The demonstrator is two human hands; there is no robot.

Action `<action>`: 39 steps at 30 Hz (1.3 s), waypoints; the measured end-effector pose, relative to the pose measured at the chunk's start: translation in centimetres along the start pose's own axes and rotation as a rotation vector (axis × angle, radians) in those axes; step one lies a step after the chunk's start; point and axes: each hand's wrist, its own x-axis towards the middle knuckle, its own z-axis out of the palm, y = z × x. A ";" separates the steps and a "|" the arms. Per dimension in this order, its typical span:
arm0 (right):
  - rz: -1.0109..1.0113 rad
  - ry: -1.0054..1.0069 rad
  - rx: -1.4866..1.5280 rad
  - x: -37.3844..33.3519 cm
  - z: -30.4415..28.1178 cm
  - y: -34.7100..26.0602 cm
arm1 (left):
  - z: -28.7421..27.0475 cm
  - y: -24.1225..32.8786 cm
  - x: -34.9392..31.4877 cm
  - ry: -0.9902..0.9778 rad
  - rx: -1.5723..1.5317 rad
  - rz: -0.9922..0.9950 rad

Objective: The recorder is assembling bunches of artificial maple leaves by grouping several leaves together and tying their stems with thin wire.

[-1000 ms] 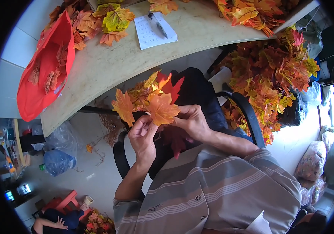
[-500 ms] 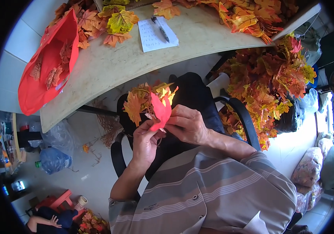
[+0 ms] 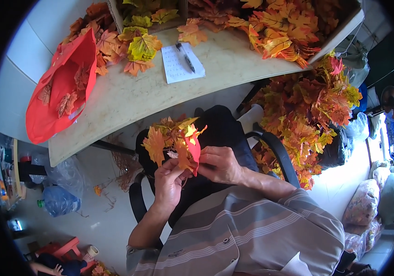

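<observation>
Head view: mid-frame, we see a spray of orange and yellow leaves, a red leaf turned nearly edge-on at its right. Our left hand pinches the spray's lower end; our right hand has thumb and fingers closed at the red leaf's lower edge, exact contact hidden. Both pieces sit off the desk, which curves across the upper frame. Judgement: we do best with the left as steady clamp, low down, leaving fine work to the right. Light pressure should avoid creasing; loose orange leaves could block our sight of the contact.
</observation>
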 end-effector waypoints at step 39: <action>0.795 0.151 0.886 -0.9 -0.2 5.0 | 0.4 1.1 1.5 -0.074 0.357 -0.005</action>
